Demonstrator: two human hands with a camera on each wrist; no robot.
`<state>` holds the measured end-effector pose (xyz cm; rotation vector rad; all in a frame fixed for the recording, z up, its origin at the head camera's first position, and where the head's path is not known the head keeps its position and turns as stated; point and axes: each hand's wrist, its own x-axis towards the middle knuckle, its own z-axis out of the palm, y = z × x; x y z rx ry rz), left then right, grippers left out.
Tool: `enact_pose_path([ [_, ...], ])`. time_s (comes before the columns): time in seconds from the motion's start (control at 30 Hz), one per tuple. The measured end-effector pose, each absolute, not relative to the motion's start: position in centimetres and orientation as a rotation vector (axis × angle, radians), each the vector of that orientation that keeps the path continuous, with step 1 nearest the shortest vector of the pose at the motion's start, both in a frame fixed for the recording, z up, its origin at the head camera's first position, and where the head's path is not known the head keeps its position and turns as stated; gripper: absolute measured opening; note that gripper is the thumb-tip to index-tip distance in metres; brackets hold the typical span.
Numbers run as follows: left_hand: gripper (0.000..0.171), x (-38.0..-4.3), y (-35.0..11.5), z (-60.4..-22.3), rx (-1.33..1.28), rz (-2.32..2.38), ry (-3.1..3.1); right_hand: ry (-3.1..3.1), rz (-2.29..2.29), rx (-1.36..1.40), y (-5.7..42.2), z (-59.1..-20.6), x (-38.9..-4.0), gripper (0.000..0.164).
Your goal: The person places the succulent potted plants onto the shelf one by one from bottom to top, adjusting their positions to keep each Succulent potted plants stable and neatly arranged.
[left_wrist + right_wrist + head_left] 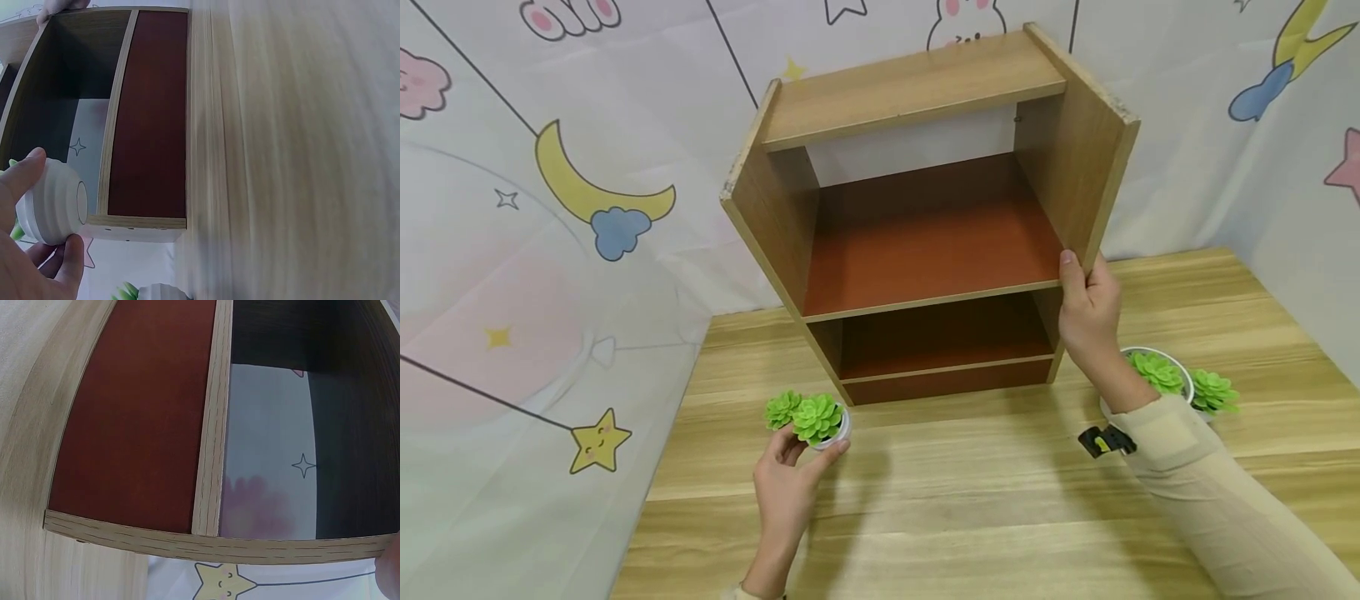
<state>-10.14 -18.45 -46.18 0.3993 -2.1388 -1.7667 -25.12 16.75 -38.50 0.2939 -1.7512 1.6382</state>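
My left hand (pixel 786 479) holds a small white ribbed pot (pixel 53 203) with a green artificial succulent (pixel 818 419), thumb on one side and fingers on the other. It is raised just in front of the lower left corner of a wooden shelf unit (pixel 932 237). A second potted succulent (pixel 782 408) stands close behind it; its ribbed pot (pixel 161 292) shows at the bottom of the left wrist view. My right hand (pixel 1090 312) grips the front edge of the unit's right side panel (pixel 1093 167), thumb on the inner side. In the right wrist view only a fingertip (pixel 389 575) shows.
The shelf unit stands on a wood-grain table (pixel 955 500), with red-brown boards inside and an open back. To the right, partly behind my right forearm, are a white-rimmed pot with a succulent (pixel 1157 372) and another succulent (pixel 1213 392). A cartoon-printed cloth (pixel 700 250) hangs behind.
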Motion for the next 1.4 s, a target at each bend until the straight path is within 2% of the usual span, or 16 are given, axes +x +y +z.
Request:
enact_pose_path([
  [1.4, 0.068, -11.1, -17.0, -45.8, 0.345, -1.763, -2.140, -1.742, 1.662, 0.289, 16.6, -38.3, -25.0, 0.031],
])
